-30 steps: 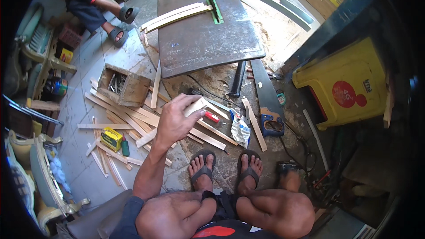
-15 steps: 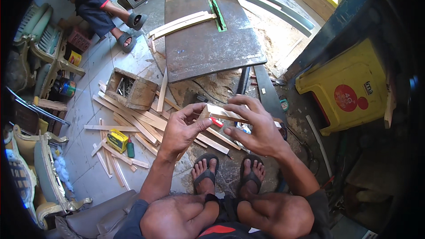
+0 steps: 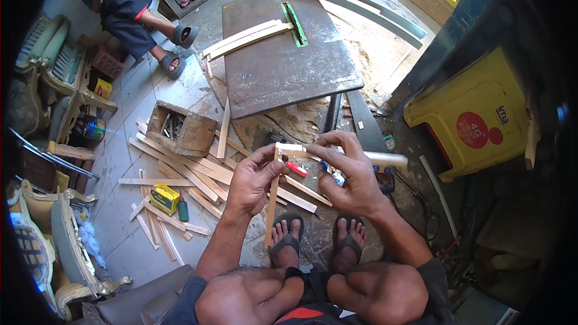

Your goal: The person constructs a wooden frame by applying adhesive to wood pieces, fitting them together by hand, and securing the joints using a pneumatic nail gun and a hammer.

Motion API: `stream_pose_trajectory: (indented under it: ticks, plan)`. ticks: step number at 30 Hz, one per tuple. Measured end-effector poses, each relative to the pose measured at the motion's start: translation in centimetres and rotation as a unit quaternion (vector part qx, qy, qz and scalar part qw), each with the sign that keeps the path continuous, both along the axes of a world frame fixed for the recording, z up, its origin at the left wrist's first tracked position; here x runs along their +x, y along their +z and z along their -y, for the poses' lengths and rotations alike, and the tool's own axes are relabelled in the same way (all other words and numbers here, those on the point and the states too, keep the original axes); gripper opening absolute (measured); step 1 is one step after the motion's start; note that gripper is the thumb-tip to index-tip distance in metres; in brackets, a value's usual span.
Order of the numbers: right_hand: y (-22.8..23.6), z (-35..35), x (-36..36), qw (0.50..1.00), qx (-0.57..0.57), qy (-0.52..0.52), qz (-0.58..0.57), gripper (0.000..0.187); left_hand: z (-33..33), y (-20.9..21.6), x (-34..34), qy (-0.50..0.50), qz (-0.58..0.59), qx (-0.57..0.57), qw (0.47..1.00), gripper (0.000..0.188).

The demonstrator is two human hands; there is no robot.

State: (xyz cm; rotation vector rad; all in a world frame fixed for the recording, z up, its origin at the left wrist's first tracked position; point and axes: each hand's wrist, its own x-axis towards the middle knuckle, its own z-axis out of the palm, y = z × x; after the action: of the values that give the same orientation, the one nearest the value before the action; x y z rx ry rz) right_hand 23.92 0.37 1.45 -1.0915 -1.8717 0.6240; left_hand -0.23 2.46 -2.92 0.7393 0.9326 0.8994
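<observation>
My left hand (image 3: pixel 253 183) is closed, pinching a corner where two pale wooden strips meet. One wooden strip (image 3: pixel 272 213) runs down from the thumb towards my left foot. The other wooden strip (image 3: pixel 388 159) reaches rightward behind the fingers of my right hand (image 3: pixel 352 174), which are bent around it, fingertips near the corner. Past the left thumb shows a small red object (image 3: pixel 296 169); whether it lies on the floor or touches the wood, I cannot tell. A white and blue item (image 3: pixel 333 173) is partly hidden behind my right hand.
Loose wooden strips (image 3: pixel 192 171) lie on the floor beside a wooden box (image 3: pixel 180 129) of small metal pieces, a yellow box (image 3: pixel 164 198) and a green bottle (image 3: pixel 182 207). Ahead stands a saw table (image 3: pixel 289 78). A yellow plastic stool (image 3: pixel 469 114) is at right; a person (image 3: pixel 129 12) sits far left.
The joined strips have turned, so one now hangs below my left hand and the other extends past my right. My right fingers have bent in closer to the wood.
</observation>
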Motion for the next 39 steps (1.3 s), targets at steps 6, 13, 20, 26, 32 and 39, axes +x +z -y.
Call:
stream_pose_trajectory:
  ticks: [6, 13, 20, 26, 32, 39]
  plan:
    - [-1.2, 0.7, -2.7, 0.952, 0.134, -0.112, 0.253, 0.052, 0.6, -0.5, 1.6, 0.04, 0.133, -0.027, 0.99, 0.04]
    - [-2.0, -0.2, -2.3, 0.95, 0.182, -0.109, 0.229, 0.039, 1.0, -0.5, 1.6, 0.048, 0.153, -0.029, 0.987, 0.041]
    - [-1.3, 1.9, -4.0, 0.991, -0.077, -0.108, -0.008, 0.049, 0.9, -1.9, 1.8, 0.1, 0.223, -0.045, 0.969, 0.033]
    - [-2.2, 1.3, -5.7, 0.987, -0.11, -0.115, -0.002, 0.05, 1.7, -2.2, 3.1, 0.108, 0.281, -0.019, 0.953, 0.032]
    - [-2.2, 1.2, -6.3, 0.986, -0.099, -0.134, 0.028, 0.044, 2.1, -2.6, 4.4, 0.091, 0.243, -0.005, 0.966, 0.034]
    - [1.0, 1.8, -5.4, 0.997, -0.002, -0.066, -0.045, 0.036, 1.9, -4.5, 2.9, 0.088, 0.278, -0.041, 0.956, 0.031]
